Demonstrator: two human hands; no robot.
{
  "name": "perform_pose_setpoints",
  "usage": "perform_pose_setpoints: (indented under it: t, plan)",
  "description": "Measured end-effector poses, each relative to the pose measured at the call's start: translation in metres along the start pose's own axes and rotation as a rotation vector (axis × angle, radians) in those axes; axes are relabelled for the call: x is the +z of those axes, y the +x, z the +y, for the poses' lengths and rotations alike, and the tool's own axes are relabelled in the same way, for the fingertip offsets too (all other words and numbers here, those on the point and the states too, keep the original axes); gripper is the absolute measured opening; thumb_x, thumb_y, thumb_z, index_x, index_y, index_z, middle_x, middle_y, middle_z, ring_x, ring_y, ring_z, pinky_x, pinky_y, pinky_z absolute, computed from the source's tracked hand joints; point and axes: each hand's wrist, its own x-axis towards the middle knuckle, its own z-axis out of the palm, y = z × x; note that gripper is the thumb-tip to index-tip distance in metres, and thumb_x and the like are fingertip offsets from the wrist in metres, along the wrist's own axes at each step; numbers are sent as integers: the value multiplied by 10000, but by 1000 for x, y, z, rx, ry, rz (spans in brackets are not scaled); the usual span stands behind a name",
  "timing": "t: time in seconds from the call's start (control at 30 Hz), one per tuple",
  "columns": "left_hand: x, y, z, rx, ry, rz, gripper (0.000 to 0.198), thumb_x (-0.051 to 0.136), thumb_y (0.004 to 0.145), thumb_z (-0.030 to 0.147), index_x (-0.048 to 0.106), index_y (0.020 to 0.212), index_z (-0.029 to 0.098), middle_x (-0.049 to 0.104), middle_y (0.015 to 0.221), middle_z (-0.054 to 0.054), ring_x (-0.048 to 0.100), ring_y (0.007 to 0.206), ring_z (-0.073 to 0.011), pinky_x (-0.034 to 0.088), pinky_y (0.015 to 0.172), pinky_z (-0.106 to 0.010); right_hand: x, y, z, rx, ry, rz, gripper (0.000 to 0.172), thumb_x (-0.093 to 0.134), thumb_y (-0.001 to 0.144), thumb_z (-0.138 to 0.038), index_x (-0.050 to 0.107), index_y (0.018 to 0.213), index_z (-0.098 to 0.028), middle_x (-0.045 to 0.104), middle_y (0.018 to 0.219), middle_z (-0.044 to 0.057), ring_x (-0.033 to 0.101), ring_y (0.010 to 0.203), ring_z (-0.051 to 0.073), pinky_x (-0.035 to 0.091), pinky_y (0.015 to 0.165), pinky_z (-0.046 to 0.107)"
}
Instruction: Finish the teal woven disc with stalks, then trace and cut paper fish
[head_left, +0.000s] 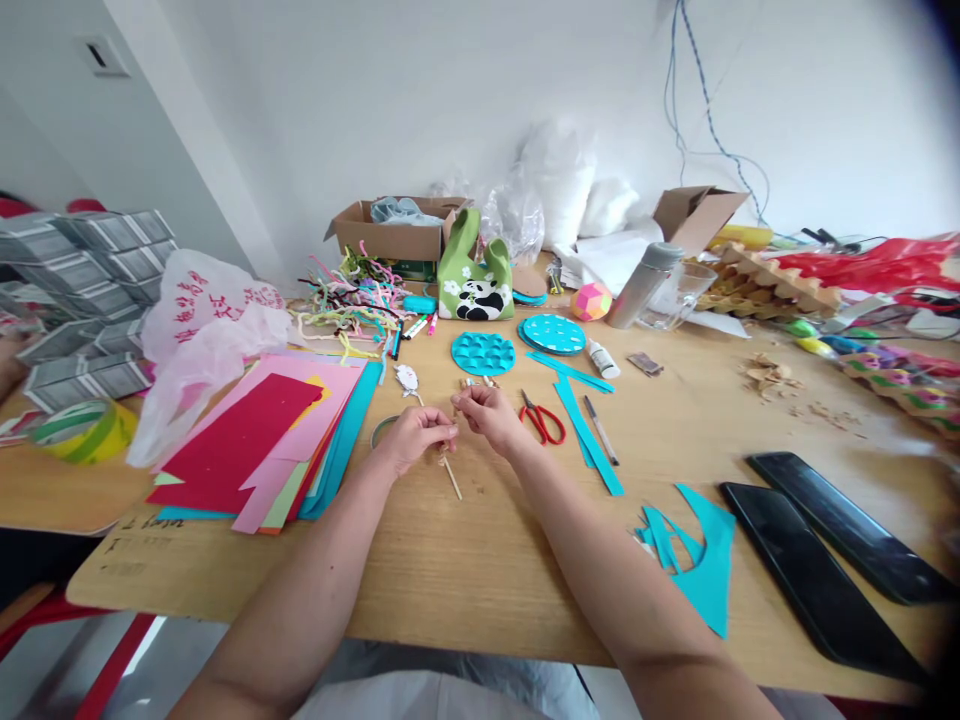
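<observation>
My left hand (421,438) is closed in a pinch above the table, and its fingers hide whatever they hold. A thin wooden stick (452,479) passes under or behind these fingers, with a bit of tan stringy material beside it. By the stick's far end is a small white piece (406,378) with dark marks. Just to the right, my right hand (487,415) pinches something tiny and tan, too small to name. Red-handled scissors (544,420) lie right of that hand. A roll of tape (383,430) shows partly behind my left hand.
Coloured paper sheets (247,430) are stacked at left. Blue discs (553,334), a scalloped blue round (484,353), a glue bottle (602,358), a pen (601,430) and blue strips (589,440) lie ahead and right. Two phones (817,580) rest at right. A panda bag (476,280) stands behind.
</observation>
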Motion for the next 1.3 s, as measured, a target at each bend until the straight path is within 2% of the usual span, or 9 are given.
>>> perform_pose_setpoints:
  t: [0.23, 0.43, 0.77, 0.87, 0.97, 1.07, 1.2, 1.3]
  plan:
    - [0, 1, 2, 48, 12, 57, 182, 717, 696, 328, 686, 644, 157, 668, 603, -48, 548, 542, -127, 394, 545, -245, -2, 0, -1, 31, 36, -2, 475, 617, 692, -641, 544, 654, -173, 406, 470, -69, 313, 391, 51, 208, 377, 203]
    - [0, 1, 3, 37, 25, 13, 213, 692, 725, 347, 680, 648, 149, 660, 594, -47, 528, 503, -115, 372, 515, -249, -3, 1, 3, -4, 5, -40, 448, 739, 602, -573, 567, 617, -159, 400, 448, -76, 304, 386, 45, 203, 380, 210]
    - [1, 2, 0, -7, -25, 6, 253, 701, 724, 371, 667, 696, 121, 671, 605, -39, 559, 497, -105, 401, 509, -234, -2, 1, 6, -20, -25, -60, 434, 713, 647, -577, 581, 655, -164, 392, 453, -78, 306, 389, 51, 207, 372, 206]
    - [0, 4, 3, -13, -209, 165, 271, 772, 648, 354, 673, 730, 115, 681, 616, -46, 603, 538, -127, 430, 524, -234, 0, -1, 3, -35, -2, -28, 434, 670, 691, -594, 599, 738, -168, 485, 538, -50, 366, 401, 62, 251, 363, 205]
    - [-3, 7, 7, -21, -361, 331, 301, 815, 579, 331, 665, 730, 118, 688, 626, -45, 621, 567, -124, 449, 544, -220, 3, -3, 1, -106, -22, 15, 407, 674, 708, -567, 595, 728, -168, 524, 581, -34, 378, 399, 56, 270, 359, 206]
    - [-8, 9, 8, -26, -423, 401, 310, 815, 566, 339, 646, 715, 127, 679, 608, -32, 619, 547, -114, 418, 495, -197, 7, -5, 0, -200, -61, -9, 351, 698, 718, -510, 619, 765, -171, 517, 550, -39, 401, 414, 65, 303, 368, 201]
    - [-12, 12, 5, -22, -486, 477, 306, 825, 545, 312, 636, 700, 127, 651, 562, -6, 568, 467, -88, 358, 425, -185, 12, -8, 1, -308, -179, -133, 300, 673, 777, -436, 687, 950, -191, 656, 783, 38, 531, 555, 107, 420, 434, 217]
    - [-12, 13, 3, -10, -512, 504, 287, 828, 542, 293, 630, 671, 130, 630, 536, 9, 539, 444, -78, 354, 421, -188, 14, -9, 4, -481, -355, -151, 218, 634, 834, -342, 710, 990, -210, 656, 868, 59, 574, 665, 127, 476, 544, 239]
